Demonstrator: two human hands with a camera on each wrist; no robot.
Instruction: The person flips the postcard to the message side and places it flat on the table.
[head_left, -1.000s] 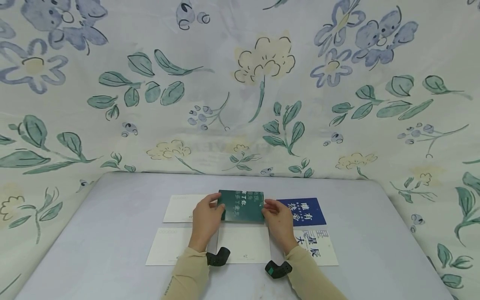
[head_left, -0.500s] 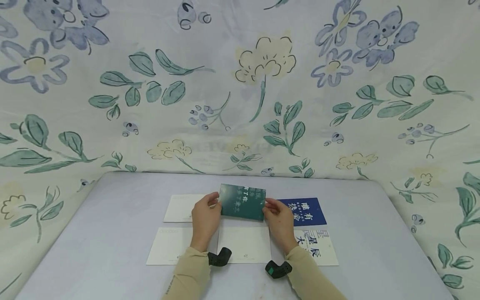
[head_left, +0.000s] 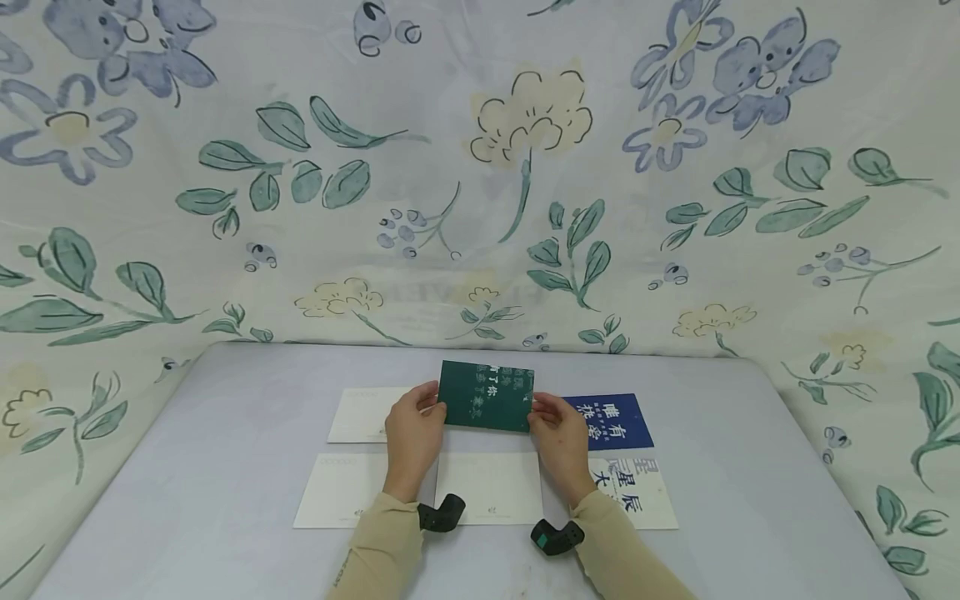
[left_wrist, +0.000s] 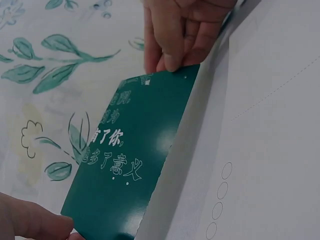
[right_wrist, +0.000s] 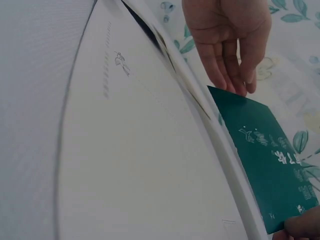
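A green postcard (head_left: 486, 397) with white lettering is held up, tilted, in the head view. My left hand (head_left: 414, 427) pinches its left edge between thumb and fingers. At the opposite edge my right hand (head_left: 561, 437) pinches it the same way. In the left wrist view the glossy printed face of the postcard (left_wrist: 125, 155) spans between both hands. Below it lies a cream, blank-faced postcard (head_left: 489, 492). Beside my right hand are a blue postcard (head_left: 618, 421) and a white one with blue characters (head_left: 637, 496), both partly covered by that hand.
Two more cream cards, an upper one (head_left: 363, 417) and a lower one (head_left: 337, 493), lie left of my left hand, which partly covers them. A pale table (head_left: 202, 467) carries the cards. Behind its far edge hangs a floral cloth (head_left: 450, 167).
The green postcard has risen and moved slightly toward the far edge, its face tipping and its right side dipping a little. Both hands keep their pinch on it.
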